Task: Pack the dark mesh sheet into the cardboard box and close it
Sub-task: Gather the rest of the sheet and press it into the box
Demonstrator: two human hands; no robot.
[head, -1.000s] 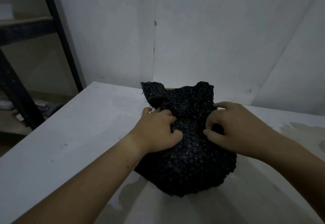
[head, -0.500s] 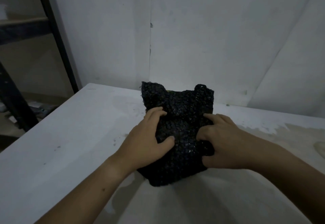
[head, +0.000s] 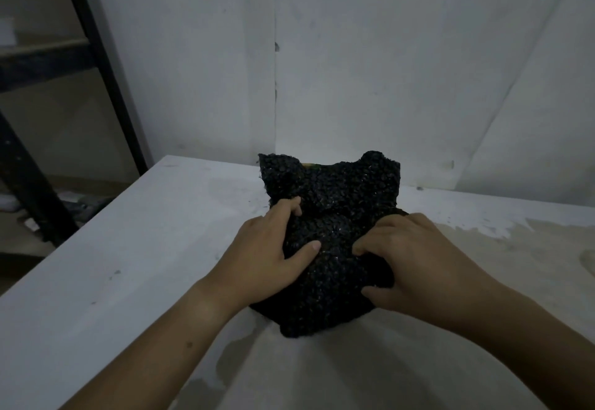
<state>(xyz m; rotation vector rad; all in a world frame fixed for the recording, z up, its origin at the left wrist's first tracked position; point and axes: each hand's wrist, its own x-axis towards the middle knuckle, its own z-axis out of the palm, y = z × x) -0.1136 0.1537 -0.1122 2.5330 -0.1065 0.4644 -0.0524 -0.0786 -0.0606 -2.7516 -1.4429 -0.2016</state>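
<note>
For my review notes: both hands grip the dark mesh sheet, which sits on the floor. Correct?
Not the floor. The head view shows the left hand and right hand gripping the dark mesh sheet on a white table.

— Any word, label or number to read on the dark mesh sheet [head: 338,190]?
— None. It shows no print at all.
— And on the table [head: 128,264] or the wall [head: 386,71]?
— Nothing legible there either, only stains and marks. The light is dim.
</note>
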